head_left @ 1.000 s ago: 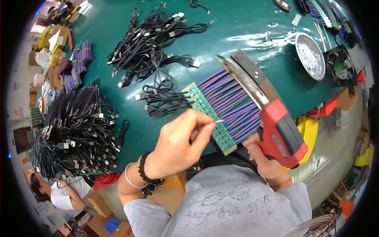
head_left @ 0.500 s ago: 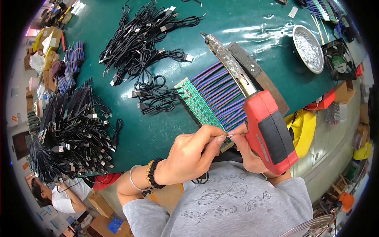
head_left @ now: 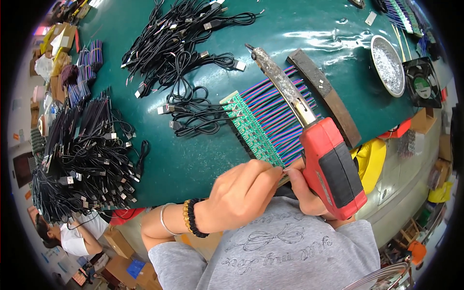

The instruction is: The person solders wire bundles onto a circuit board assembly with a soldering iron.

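Observation:
My left hand [head_left: 241, 193] is closed in a pinch, its knuckles up, over the near end of a green circuit-board panel [head_left: 253, 130]. A thin wire is between its fingertips, mostly hidden now. Right against it, the thumb and finger of my right hand [head_left: 309, 195] meet at the same spot. A red and black soldering gun [head_left: 333, 169] is in my right hand, its long metal barrel slanting over the panel and the tip pointing away to the far left. Rows of blue, pink and black wires [head_left: 285, 130] run from the panel's right side.
A dark bar [head_left: 324, 92] lies by the wire ends. Black USB cables lie in a far heap [head_left: 179, 43] and a large left pile [head_left: 87, 164]. At right are a bowl of silvery bits [head_left: 388, 67] and a black fan [head_left: 422, 84]. Another person [head_left: 72, 237] sits lower left.
My left hand has turned over so its thumb is hidden, and the fingertips have come closer to the right ones. The wire between them no longer shows plainly. The view has shifted slightly.

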{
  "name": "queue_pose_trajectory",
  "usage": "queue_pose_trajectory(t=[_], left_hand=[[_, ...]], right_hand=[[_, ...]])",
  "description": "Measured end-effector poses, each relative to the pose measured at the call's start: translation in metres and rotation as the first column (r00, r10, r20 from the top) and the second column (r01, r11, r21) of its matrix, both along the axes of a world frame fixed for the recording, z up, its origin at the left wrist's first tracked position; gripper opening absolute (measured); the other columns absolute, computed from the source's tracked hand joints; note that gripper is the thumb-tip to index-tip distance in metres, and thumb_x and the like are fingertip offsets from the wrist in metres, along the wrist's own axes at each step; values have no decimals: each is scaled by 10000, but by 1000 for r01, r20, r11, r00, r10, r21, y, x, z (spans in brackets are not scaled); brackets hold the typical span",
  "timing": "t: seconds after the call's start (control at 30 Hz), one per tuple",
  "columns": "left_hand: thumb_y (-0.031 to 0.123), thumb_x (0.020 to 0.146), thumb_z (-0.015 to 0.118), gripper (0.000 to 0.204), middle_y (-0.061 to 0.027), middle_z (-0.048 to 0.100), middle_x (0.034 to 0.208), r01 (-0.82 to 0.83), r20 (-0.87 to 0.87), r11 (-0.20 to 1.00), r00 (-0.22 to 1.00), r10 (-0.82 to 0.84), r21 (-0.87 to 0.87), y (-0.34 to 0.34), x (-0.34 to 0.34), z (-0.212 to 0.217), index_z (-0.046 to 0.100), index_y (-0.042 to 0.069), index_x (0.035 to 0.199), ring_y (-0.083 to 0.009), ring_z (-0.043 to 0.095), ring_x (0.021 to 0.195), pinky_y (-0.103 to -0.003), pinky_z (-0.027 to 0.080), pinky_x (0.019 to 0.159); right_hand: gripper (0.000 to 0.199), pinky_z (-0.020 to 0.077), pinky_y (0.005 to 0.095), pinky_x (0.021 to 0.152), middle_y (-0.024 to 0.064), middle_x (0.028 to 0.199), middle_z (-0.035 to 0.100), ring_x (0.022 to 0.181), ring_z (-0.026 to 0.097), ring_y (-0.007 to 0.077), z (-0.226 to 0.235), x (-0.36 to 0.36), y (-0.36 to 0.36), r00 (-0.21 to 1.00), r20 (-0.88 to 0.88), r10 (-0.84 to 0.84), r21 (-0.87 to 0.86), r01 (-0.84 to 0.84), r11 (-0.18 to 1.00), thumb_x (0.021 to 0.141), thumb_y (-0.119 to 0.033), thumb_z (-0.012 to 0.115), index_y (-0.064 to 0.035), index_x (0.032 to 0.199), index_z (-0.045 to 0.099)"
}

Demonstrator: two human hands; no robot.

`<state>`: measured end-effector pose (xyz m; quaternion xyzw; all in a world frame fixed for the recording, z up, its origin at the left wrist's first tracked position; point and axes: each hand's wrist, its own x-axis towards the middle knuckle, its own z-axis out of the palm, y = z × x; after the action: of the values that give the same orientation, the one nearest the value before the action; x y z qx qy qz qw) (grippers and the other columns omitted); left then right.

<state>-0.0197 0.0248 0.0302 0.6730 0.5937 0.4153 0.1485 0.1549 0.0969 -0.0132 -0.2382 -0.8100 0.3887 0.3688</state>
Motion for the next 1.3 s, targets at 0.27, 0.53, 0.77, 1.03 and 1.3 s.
queue_pose_trajectory(t=[0.27, 0.53, 0.77, 1.03, 1.3], left_hand=[[13, 761, 695, 125, -85, 562, 714, -140, -175, 975, 978, 110, -170, 32, -71, -16, 575, 33, 791, -264, 589, 644, -361, 465, 557], [5, 739, 695, 142, -77, 567, 712, -134, -130, 968, 986, 108, -214, 33, -72, -21, 561, 28, 779, -248, 594, 620, -354, 461, 532], [-15, 719, 697, 163, -76, 556, 701, -138, -140, 971, 984, 112, -194, 34, -71, -24, 548, 31, 767, -243, 587, 608, -342, 458, 522], [-27, 708, 701, 176, -67, 542, 687, -116, -80, 971, 992, 101, -210, 31, -71, -22, 540, 28, 753, -225, 572, 593, -327, 448, 515], [-32, 673, 697, 203, -58, 511, 664, -136, -160, 986, 980, 119, -101, 29, -68, -30, 519, 41, 737, -217, 555, 579, -324, 441, 508]], right_hand=[[646, 465, 298, 562, 59, 596, 559, 507, 549, 142, 19, 43, -9, 994, 73, 83, -537, -31, 843, 902, -511, 588, -10, 1269, 409], [119, 485, 284, 524, 42, 645, 593, 559, 596, 192, -21, 88, 6, 876, -376, 301, -624, -480, 616, 578, -52, 563, -44, 692, 595], [127, 432, 254, 474, 24, 569, 544, 481, 545, 169, -16, 85, -6, 970, -191, 152, -559, -235, 795, 513, -33, 512, -40, 629, 564], [125, 426, 263, 462, 38, 564, 548, 486, 552, 160, -7, 75, -4, 981, -173, 91, -664, -184, 724, 501, -15, 485, -54, 604, 543], [103, 426, 268, 487, 36, 571, 558, 509, 559, 169, 1, 73, -4, 987, -143, 74, -742, -156, 652, 556, -42, 493, -53, 622, 571]])
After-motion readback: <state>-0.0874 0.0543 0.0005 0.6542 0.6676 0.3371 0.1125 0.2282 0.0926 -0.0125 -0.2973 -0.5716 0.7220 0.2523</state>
